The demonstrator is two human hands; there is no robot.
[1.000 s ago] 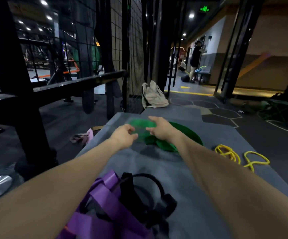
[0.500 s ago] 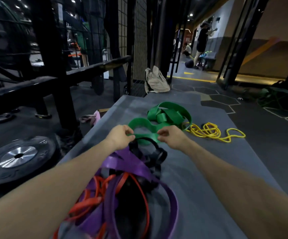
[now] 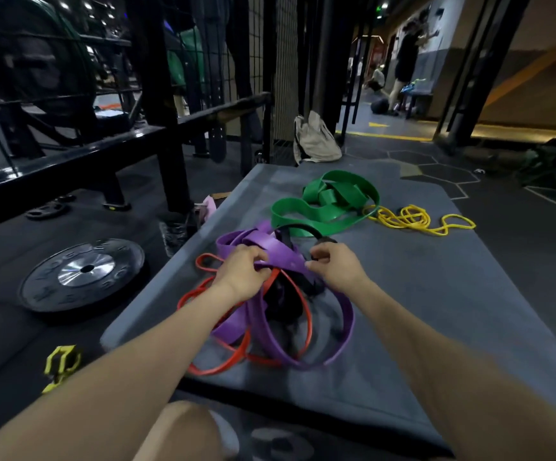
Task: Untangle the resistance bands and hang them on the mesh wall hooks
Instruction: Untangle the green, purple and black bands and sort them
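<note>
A tangle of purple band [image 3: 280, 252], red band [image 3: 236, 361] and black band [image 3: 290, 304] lies on the grey mat [image 3: 419, 311]. My left hand [image 3: 241, 276] and my right hand [image 3: 335, 269] both grip the wide purple band at the top of the tangle, a short stretch of it between them. Farther back the green band [image 3: 320, 207] lies loose on the mat, with a thin yellow band [image 3: 416, 221] to its right. The mesh wall [image 3: 283, 61] stands beyond the mat's far left corner.
A black weight plate [image 3: 84, 274] lies on the floor left of the mat, below a black rack frame [image 3: 170, 134]. A beige bag [image 3: 315, 138] leans at the mat's far end. A yellow strap [image 3: 62, 364] lies near left. People stand far back right.
Both hands let go of the green band, which now lies on the mat, and came back toward me to take hold of the purple band in the tangle.
</note>
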